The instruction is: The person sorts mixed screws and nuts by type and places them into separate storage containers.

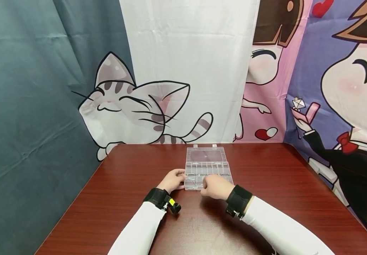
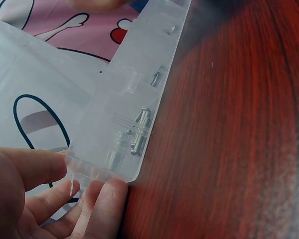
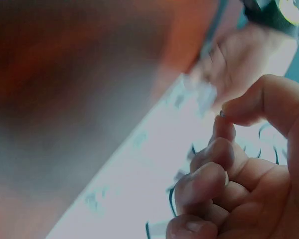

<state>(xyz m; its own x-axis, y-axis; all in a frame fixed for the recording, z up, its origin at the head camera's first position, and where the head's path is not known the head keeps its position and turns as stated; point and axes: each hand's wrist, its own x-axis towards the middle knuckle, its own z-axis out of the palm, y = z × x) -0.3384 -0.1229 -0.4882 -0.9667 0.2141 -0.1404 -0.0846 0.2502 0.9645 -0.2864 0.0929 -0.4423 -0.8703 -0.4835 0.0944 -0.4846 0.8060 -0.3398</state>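
A clear plastic compartment box (image 1: 188, 166) stands on the table with its lid (image 1: 205, 155) flipped back. My left hand (image 1: 173, 180) grips the box's left end, thumb at the rim and fingers along the outer wall. Metal screws (image 2: 140, 132) show through the front wall in the left wrist view, and a shorter metal piece (image 2: 157, 77) lies in another compartment. Over the front right compartments is my right hand (image 1: 216, 187). Its thumb and index finger pinch a tiny metal piece (image 3: 222, 114), mostly hidden between the fingertips; the other fingers are curled.
The reddish-brown wooden table (image 1: 132, 159) extends around the box on every side. Behind its far edge hangs a printed cloth (image 1: 189, 46) with cartoon figures, and a blue-green curtain (image 1: 27, 106) hangs on the left. Both wrists wear black bands (image 1: 239, 202) with cameras.
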